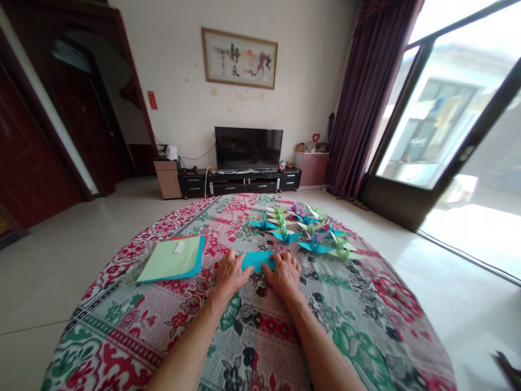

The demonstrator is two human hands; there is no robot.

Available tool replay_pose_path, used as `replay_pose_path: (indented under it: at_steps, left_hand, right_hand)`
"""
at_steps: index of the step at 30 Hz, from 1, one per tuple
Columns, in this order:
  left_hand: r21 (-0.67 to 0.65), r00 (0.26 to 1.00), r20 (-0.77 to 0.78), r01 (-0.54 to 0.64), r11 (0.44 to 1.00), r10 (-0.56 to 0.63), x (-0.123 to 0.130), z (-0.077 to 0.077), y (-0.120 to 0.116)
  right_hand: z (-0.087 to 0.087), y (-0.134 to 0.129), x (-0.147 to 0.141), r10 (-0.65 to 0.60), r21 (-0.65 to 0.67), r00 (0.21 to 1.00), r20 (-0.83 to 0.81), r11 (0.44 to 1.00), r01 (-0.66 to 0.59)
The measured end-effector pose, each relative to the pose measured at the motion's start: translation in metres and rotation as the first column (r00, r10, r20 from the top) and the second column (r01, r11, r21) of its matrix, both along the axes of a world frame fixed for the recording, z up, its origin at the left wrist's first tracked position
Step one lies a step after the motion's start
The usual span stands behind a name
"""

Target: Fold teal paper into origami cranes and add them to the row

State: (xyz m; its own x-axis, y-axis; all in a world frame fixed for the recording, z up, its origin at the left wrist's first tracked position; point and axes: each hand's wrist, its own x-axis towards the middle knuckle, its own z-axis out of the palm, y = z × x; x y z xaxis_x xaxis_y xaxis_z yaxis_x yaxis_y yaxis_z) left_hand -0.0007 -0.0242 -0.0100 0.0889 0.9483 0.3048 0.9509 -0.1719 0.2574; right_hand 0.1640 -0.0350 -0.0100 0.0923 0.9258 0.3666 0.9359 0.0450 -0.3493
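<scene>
A blue sheet of folding paper (258,261), folded into a narrow strip, lies flat on the patterned tablecloth in front of me. Its left end is gripped by my left hand (233,273), with the thumb at the near edge and the fingers at the far side. My right hand (284,275) holds the right end in the same way, fingers curled over it. Part of the strip is hidden under both hands. Beyond and to the right stand several folded paper cranes (287,235) in blue, green and purple.
To the left lies a stack of square paper (169,259), light green on top, with a small white piece (178,247) on it. The round table's floral tablecloth (134,326) reaches its curved edge. Further off are a television (249,148) on a low cabinet and a glass door (423,119).
</scene>
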Motion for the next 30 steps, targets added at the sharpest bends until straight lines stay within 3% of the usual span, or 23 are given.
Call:
replay_pose_path:
  at_steps: [9,13,16,18,20,24,30]
  left_hand:
    - [-0.054,0.989,0.105,0.114,0.992,-0.108,-0.047,-0.008,0.008]
    - [-0.078,0.982,0.112,0.163,0.984,-0.154,-0.056,-0.005,0.008]
    - [-0.082,0.993,0.053,0.113,0.99,-0.108,-0.045,0.005,0.003]
    - [-0.004,0.999,0.031,0.025,1.0,-0.025,-0.03,0.012,-0.004]
    - [0.074,0.995,0.006,0.1,0.992,-0.101,-0.012,0.018,-0.011]
    - [0.007,0.98,-0.061,0.193,0.981,-0.192,0.013,0.017,-0.022]
    - [0.031,0.976,-0.012,0.218,0.975,-0.218,0.008,0.004,-0.018]
  right_hand:
    - [0.001,0.002,0.003,0.016,-0.021,1.0,-0.003,1.0,-0.016]
    - [0.0,0.003,0.002,-0.003,-0.051,1.0,0.003,0.999,0.003]
    - [-0.001,0.007,0.002,0.016,-0.045,1.0,0.015,0.999,-0.015]
    - [0.0,0.011,0.0,0.073,-0.04,0.997,0.035,0.997,-0.071]
    - [0.002,0.016,-0.001,0.132,-0.062,0.989,0.061,0.99,-0.129]
    - [0.009,0.023,-0.001,0.188,-0.129,0.978,0.088,0.976,-0.176]
    - [0.019,0.023,0.006,0.13,-0.184,0.989,0.072,0.976,-0.115]
